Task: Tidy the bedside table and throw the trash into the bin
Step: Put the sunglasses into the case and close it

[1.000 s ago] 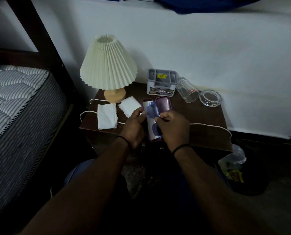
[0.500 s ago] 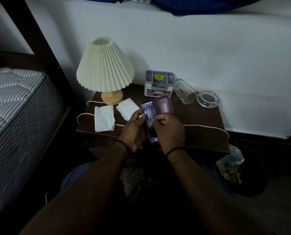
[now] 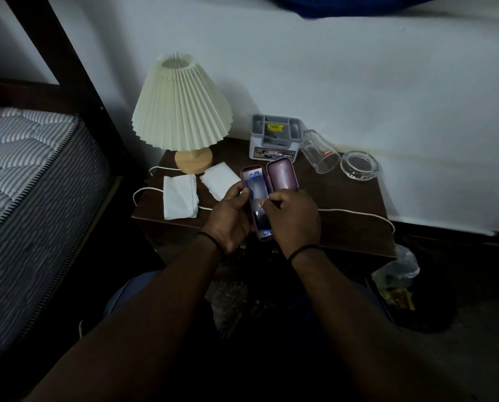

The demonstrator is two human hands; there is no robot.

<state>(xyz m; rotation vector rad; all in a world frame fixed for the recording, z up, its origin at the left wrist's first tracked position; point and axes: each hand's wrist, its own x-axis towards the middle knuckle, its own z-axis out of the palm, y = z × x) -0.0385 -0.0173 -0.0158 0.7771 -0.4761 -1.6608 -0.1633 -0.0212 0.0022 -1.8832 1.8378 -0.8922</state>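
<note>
Both hands grip the open purple glasses case [image 3: 267, 195] over the bedside table's [image 3: 344, 227] front edge: left hand [image 3: 228, 219] on its left rim, right hand [image 3: 293, 219] pressing blue glasses [image 3: 255, 185] inside (lid tilted up). Left of the case lie two white tissues [image 3: 180, 195], the lamp [image 3: 183, 111] behind them; right of it, bare tabletop.

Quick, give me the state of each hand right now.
Left hand: grip closed on the open purple glasses case, holding its left side.
Right hand: fingers curled at the blue glasses inside the case; whether it actually grips them cannot be told.
</note>
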